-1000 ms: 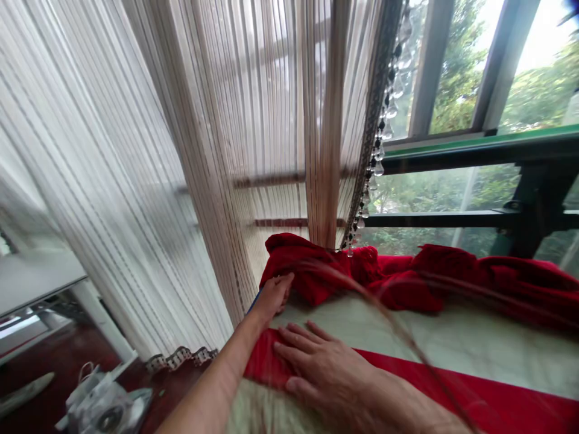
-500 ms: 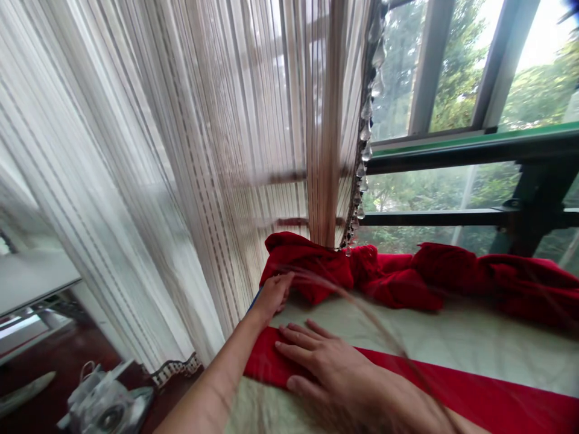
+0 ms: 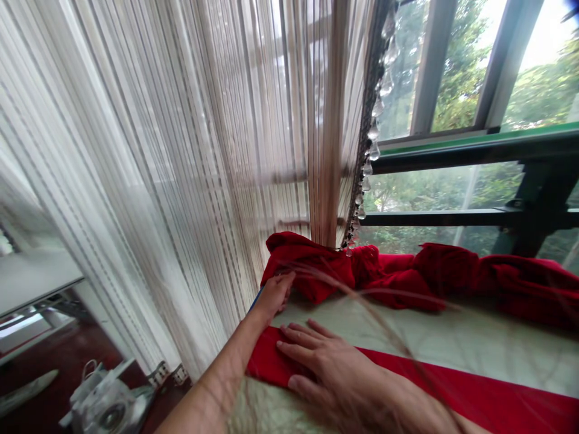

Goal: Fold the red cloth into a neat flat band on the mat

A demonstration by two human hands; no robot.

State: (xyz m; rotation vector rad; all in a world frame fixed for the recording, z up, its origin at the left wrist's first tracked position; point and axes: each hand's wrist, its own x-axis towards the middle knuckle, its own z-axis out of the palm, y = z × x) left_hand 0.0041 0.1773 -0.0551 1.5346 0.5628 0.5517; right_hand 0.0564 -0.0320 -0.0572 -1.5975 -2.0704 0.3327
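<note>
My right hand (image 3: 323,358) lies flat, fingers spread, on a flat red cloth strip (image 3: 470,386) that runs to the right across a pale tabletop (image 3: 398,334). My left hand (image 3: 277,295) is closed at the table's far left edge, beside the bunched red cloth (image 3: 316,268). Its fingers are curled, and what they hold, if anything, is hidden. The left forearm passes the left end of the flat strip. A bit of blue shows just behind the left wrist.
A sheer striped curtain (image 3: 181,150) with a beaded edge (image 3: 374,129) hangs beside the table. Behind are windows and a dark railing (image 3: 456,158). At lower left, a machine motor (image 3: 108,404) sits low beside a white table (image 3: 36,277). Blurred hair strands cross the view.
The curtain has shifted, its lower hem moving and its beaded edge swinging slightly right. Both hands and the red cloth stay almost where they were.
</note>
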